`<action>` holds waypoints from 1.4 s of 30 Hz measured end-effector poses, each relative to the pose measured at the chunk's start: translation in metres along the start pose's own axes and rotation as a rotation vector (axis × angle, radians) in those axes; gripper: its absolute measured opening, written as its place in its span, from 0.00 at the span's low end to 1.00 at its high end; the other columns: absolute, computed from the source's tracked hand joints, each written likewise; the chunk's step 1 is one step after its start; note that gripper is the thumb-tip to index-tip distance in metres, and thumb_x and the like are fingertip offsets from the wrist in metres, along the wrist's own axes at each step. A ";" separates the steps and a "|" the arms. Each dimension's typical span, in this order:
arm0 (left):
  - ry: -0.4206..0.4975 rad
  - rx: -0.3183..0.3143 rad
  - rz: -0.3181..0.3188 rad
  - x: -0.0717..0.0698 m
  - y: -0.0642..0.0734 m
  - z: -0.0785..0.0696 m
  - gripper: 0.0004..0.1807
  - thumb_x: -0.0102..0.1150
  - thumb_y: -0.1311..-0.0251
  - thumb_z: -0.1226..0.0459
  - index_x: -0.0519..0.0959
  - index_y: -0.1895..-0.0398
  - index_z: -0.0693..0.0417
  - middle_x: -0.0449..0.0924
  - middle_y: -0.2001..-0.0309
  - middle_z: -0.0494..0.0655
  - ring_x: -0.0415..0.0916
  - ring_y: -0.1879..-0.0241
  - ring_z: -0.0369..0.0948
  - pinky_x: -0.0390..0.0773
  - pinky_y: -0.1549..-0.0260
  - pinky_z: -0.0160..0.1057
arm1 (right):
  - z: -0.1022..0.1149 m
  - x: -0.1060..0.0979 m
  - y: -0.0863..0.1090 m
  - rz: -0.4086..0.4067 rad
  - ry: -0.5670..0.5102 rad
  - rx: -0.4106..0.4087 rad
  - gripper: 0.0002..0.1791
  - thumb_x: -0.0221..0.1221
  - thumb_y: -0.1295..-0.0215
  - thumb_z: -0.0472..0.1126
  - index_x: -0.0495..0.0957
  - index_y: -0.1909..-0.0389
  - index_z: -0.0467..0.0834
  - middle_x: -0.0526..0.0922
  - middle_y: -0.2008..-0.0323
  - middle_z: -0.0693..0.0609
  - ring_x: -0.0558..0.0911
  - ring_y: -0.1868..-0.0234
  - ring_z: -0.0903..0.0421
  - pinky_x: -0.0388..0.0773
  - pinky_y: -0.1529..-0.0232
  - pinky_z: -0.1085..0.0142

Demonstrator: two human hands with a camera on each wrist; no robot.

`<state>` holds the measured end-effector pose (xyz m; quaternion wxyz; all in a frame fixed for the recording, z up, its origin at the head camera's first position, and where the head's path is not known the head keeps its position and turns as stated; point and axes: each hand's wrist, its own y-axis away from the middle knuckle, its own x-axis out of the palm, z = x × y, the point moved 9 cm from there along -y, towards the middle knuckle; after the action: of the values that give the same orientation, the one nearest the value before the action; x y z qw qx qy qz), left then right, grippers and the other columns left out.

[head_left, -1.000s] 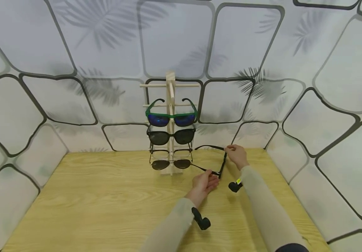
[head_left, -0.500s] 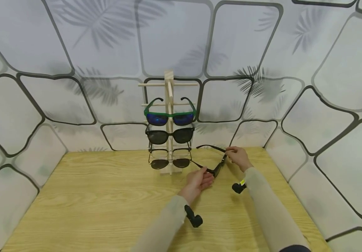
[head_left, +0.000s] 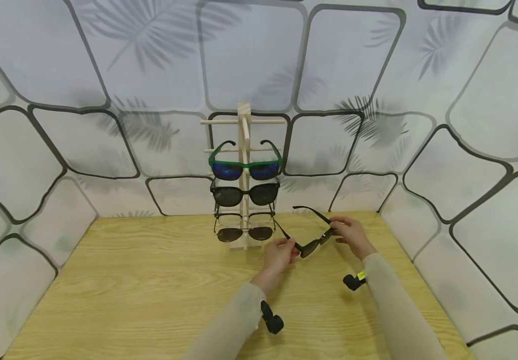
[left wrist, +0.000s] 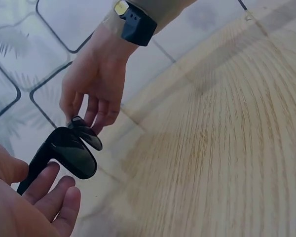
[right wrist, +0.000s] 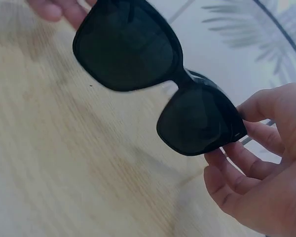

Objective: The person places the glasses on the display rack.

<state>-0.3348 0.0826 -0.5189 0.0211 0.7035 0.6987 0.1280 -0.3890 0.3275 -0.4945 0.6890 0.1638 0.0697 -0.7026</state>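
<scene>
A pair of black sunglasses [head_left: 309, 248] with dark lenses is held between both hands, right of the wooden rack, its temples unfolded toward the back wall. My left hand [head_left: 280, 256] pinches it near the left hinge, thumb on one side and fingers on the other. At the opposite hinge my right hand [head_left: 350, 234] pinches the frame between thumb and fingers. The right wrist view shows both dark lenses [right wrist: 128, 47] from the front, with the right hand [right wrist: 261, 163] at the outer corner. In the left wrist view the left hand [left wrist: 32, 197] grips one temple.
A wooden eyewear rack [head_left: 243, 130] stands at the back, its upper pegs bare. On it hang green-framed sunglasses [head_left: 245, 169], black sunglasses [head_left: 245, 195], clear-lensed glasses [head_left: 229, 219] and aviator sunglasses [head_left: 229, 235]. Patterned walls [head_left: 168, 145] enclose the wooden table [head_left: 141, 280].
The sunglasses have turned so that their lenses face more toward the front. My right hand has moved right and slightly nearer; my left hand has shifted left.
</scene>
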 end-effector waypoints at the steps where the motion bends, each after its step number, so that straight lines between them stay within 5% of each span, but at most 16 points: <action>1: -0.023 0.025 -0.001 -0.001 0.001 -0.004 0.25 0.60 0.23 0.61 0.75 0.32 0.70 0.91 0.62 0.59 0.91 0.63 0.48 0.89 0.61 0.45 | -0.001 -0.001 0.003 0.012 -0.010 0.001 0.29 0.55 0.19 0.46 0.70 0.26 0.34 0.84 0.46 0.48 0.84 0.59 0.67 0.85 0.52 0.60; 8: -0.097 0.181 -0.005 -0.004 0.010 -0.025 0.31 0.58 0.22 0.64 0.65 0.20 0.59 0.90 0.66 0.62 0.89 0.59 0.63 0.88 0.60 0.52 | 0.001 -0.006 0.026 0.067 -0.045 -0.037 0.30 0.55 0.18 0.49 0.68 0.24 0.37 0.80 0.48 0.59 0.83 0.56 0.65 0.84 0.53 0.60; 15: -0.196 0.321 0.043 0.002 0.022 -0.041 0.21 0.60 0.23 0.61 0.79 0.30 0.53 0.90 0.64 0.56 0.88 0.61 0.60 0.85 0.66 0.37 | 0.009 -0.016 0.049 0.077 -0.070 -0.094 0.32 0.57 0.19 0.50 0.68 0.24 0.34 0.82 0.52 0.67 0.83 0.56 0.65 0.85 0.55 0.61; 21: -0.224 0.346 0.122 0.010 0.031 -0.050 0.24 0.65 0.27 0.58 0.80 0.31 0.52 0.90 0.57 0.54 0.88 0.58 0.46 0.88 0.57 0.44 | 0.013 -0.027 0.062 0.050 -0.075 -0.111 0.33 0.58 0.19 0.52 0.68 0.25 0.35 0.83 0.52 0.70 0.84 0.54 0.66 0.85 0.55 0.64; 34: -0.281 0.410 0.202 0.016 0.050 -0.070 0.28 0.64 0.26 0.53 0.76 0.27 0.48 0.88 0.49 0.54 0.88 0.52 0.46 0.88 0.55 0.43 | 0.035 -0.039 0.082 0.007 -0.110 -0.209 0.28 0.59 0.20 0.45 0.71 0.27 0.35 0.84 0.50 0.71 0.84 0.53 0.68 0.85 0.57 0.68; 42: -0.324 0.466 0.188 0.015 0.064 -0.092 0.28 0.63 0.25 0.52 0.75 0.26 0.48 0.87 0.46 0.54 0.89 0.51 0.44 0.88 0.55 0.38 | 0.057 -0.043 0.095 -0.008 -0.186 -0.251 0.25 0.60 0.21 0.42 0.74 0.29 0.37 0.85 0.49 0.69 0.83 0.51 0.67 0.85 0.59 0.69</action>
<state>-0.2921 0.0825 -0.4140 -0.0417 0.7624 0.6285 -0.1484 -0.3029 0.3454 -0.4154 0.7049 0.0102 0.0934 -0.7030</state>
